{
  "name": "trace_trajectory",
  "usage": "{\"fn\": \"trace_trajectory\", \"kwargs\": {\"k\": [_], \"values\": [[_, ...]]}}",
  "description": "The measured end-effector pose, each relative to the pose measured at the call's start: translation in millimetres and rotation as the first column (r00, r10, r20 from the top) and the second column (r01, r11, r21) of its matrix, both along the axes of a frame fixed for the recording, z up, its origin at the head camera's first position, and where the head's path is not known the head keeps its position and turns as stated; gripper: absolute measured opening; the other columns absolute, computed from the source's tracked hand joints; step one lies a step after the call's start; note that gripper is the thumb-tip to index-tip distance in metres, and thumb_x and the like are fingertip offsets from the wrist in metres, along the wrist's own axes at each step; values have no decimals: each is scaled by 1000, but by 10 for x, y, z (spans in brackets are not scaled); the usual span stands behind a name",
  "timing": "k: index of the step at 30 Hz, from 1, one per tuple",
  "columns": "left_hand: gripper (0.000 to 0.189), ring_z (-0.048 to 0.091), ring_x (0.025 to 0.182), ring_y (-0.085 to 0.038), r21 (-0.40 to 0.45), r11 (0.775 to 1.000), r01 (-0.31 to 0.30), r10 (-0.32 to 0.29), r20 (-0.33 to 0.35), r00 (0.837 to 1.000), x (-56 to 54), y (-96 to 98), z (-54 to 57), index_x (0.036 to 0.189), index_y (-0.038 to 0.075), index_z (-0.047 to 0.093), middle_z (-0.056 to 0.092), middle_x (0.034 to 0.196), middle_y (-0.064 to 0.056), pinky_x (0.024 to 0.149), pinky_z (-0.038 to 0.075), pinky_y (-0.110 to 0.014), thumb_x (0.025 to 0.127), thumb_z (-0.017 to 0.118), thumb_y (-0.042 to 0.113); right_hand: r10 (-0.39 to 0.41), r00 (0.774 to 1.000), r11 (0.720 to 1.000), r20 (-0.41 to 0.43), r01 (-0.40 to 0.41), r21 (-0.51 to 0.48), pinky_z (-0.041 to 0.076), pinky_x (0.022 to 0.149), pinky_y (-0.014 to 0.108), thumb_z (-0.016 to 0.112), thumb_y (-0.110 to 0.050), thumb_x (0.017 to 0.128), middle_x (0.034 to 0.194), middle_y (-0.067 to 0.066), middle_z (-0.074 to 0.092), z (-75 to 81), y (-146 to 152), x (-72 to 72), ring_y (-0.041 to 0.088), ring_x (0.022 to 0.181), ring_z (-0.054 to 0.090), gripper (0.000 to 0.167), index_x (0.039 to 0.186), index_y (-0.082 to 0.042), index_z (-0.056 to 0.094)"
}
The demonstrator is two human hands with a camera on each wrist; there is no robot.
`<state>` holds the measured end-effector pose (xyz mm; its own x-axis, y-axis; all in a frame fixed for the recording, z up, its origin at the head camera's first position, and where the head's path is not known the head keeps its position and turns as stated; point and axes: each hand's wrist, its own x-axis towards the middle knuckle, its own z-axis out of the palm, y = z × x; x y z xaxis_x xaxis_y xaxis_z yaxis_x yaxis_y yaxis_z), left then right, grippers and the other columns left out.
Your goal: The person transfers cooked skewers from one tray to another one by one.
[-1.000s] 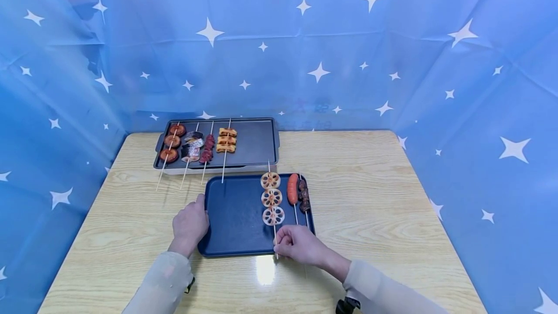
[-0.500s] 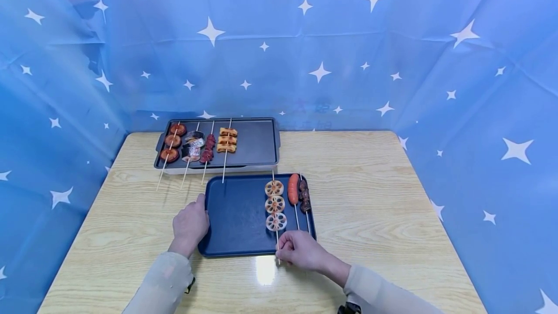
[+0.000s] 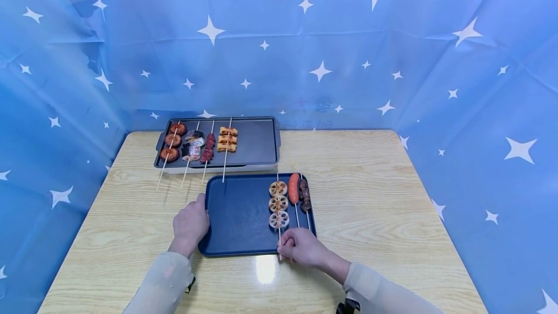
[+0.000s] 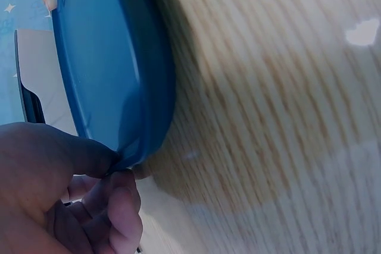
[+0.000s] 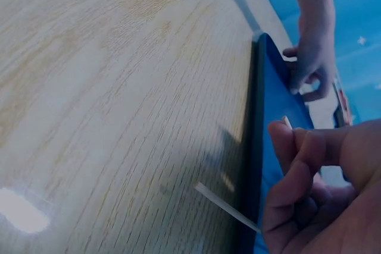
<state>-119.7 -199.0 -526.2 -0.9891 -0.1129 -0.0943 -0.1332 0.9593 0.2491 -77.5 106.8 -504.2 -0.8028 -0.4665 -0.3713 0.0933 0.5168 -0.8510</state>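
Observation:
My right hand (image 3: 302,247) pinches the stick of a lotus root skewer (image 3: 278,203) near its lower end. Three slices lie over the right part of a dark blue tray (image 3: 237,214); whether they touch it I cannot tell. In the right wrist view the bare stick end (image 5: 226,207) pokes out past the fingers. At the tray's left side, my left hand (image 3: 190,222) grips the rim between thumb and fingers, as the left wrist view shows. To the right of the lotus root lie a sausage skewer (image 3: 294,189) and a dark meat skewer (image 3: 304,196).
Behind the tray stands a grill plate (image 3: 257,142). On it are a mushroom skewer (image 3: 173,140), a fish-like skewer (image 3: 193,147), a red meat skewer (image 3: 208,149) and a yellow-brown skewer (image 3: 226,139). Their sticks overhang the front edge. Blue curtains (image 3: 279,47) enclose the wooden table (image 3: 366,197).
The lotus root skewer has shifted right in my right hand, closer to the sausage. It first came toward me, then slightly back. My left hand and the tray stay put.

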Motion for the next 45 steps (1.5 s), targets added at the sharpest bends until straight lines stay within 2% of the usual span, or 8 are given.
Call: {"fn": "trace_trajectory", "kwargs": {"k": [6, 9, 14, 20, 28, 34, 42, 45], "values": [[26, 63, 64, -37, -4, 1000, -8, 8, 2, 1000, -5, 7, 1, 112, 3, 52, 66, 83, -19, 49, 46, -46, 91, 60, 16, -53, 998, 998, 43, 54, -19, 39, 46, 19, 68, -8, 88, 71, 17, 70, -17, -7, -7, 7, 49, 51, 8, 84, -2, 64], [26, 63, 63, -37, -3, 1000, -11, 11, 4, 1000, -4, 8, 7, 112, 3, 52, 65, 83, -19, 48, 46, -46, 91, 59, 16, -53, 998, 999, 39, 53, 1, 38, 46, 20, 68, -9, 88, 70, 14, 70, -34, -2, -20, 8, 48, 51, 7, 83, -4, 66], [26, 63, 63, -37, -1, 1000, -10, 10, 0, 1000, -1, 7, 5, 112, 3, 52, 66, 82, -19, 48, 46, -46, 91, 59, 16, -18, 998, 997, -53, 22, 80, 37, 45, 21, 67, -11, 87, 66, 6, 70, -55, -2, -42, 6, 47, 51, 7, 80, -8, 66], [27, 64, 65, -37, 3, 1000, -11, 11, 11, 1000, -6, 4, -9, 113, 4, 53, 66, 85, -19, 49, 47, -47, 91, 60, 17, 17, 984, 981, -175, 18, 195, 35, 45, 21, 68, -14, 85, 62, -4, 67, -26, -7, -52, 4, 48, 49, 11, 75, -13, 64], [27, 64, 65, -37, 4, 1000, -12, 12, 13, 1000, -9, 1, -17, 114, 4, 52, 66, 85, -18, 49, 47, -46, 91, 59, 17, 72, 951, 932, -301, 44, 361, 36, 49, 22, 72, -20, 82, 55, -15, 59, -38, -27, -34, 1, 50, 50, 19, 68, -20, 59], [26, 63, 64, -36, 3, 1000, -15, 15, 22, 1000, -4, -1, -13, 112, 4, 52, 66, 84, -18, 49, 46, -46, 91, 59, 16, 109, 941, 901, -321, 43, 431, 35, 48, 24, 72, -23, 82, 51, -16, 54, -20, -62, -50, 4, 48, 47, 27, 59, -23, 56], [26, 63, 64, -36, 3, 1000, -14, 14, 32, 999, -8, 3, -26, 113, 4, 52, 66, 85, -18, 48, 46, -45, 92, 59, 17, 116, 940, 893, -321, 43, 447, 34, 46, 25, 72, -25, 81, 50, -15, 52, -11, -62, -72, 5, 47, 46, 28, 58, -24, 57], [26, 63, 64, -36, 4, 1000, -13, 13, 31, 999, -12, 2, -24, 114, 4, 52, 65, 85, -18, 49, 45, -46, 92, 59, 17, 114, 936, 891, -333, 52, 451, 35, 48, 25, 72, -25, 81, 55, -15, 53, 17, -47, -66, 4, 51, 46, 24, 62, -23, 59]]}}
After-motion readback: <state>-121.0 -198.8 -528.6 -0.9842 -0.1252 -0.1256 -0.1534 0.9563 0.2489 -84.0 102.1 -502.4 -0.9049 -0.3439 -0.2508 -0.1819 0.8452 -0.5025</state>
